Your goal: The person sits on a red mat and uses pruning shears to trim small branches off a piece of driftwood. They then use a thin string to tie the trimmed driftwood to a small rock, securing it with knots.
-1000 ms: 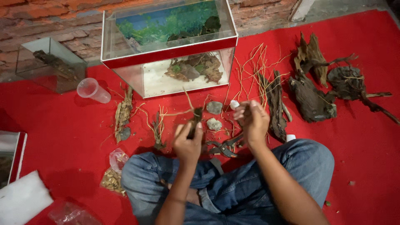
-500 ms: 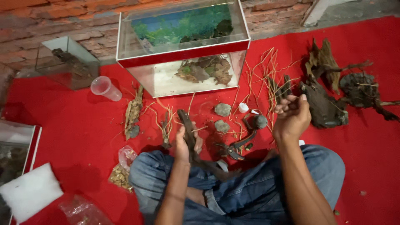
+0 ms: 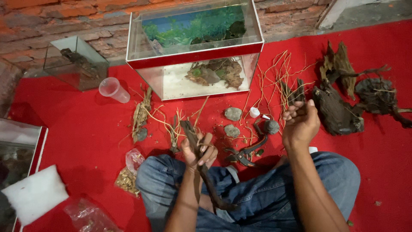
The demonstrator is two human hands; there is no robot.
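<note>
I sit cross-legged in blue jeans on a red carpet (image 3: 86,129). My left hand (image 3: 198,151) grips a long dark piece of driftwood (image 3: 205,172) that runs down over my lap. My right hand (image 3: 300,122) is raised to the right with its fingers curled; whether something small lies in it I cannot tell. Between the hands, on the carpet, lie dark pliers (image 3: 248,150), a round grey stone (image 3: 271,126) and two flatter stones (image 3: 232,114).
A glass aquarium (image 3: 195,45) with a red band and a green backdrop stands ahead, wood inside. Large driftwood pieces (image 3: 339,107) lie right, thin roots (image 3: 279,77) beside them. A small glass tank (image 3: 77,62), plastic cup (image 3: 113,90), white pad (image 3: 36,194) and bags sit left.
My right hand has swung away from the left hand to the right and risen. My left hand has stayed low, holding the driftwood over my lap. The view has shifted slightly.
</note>
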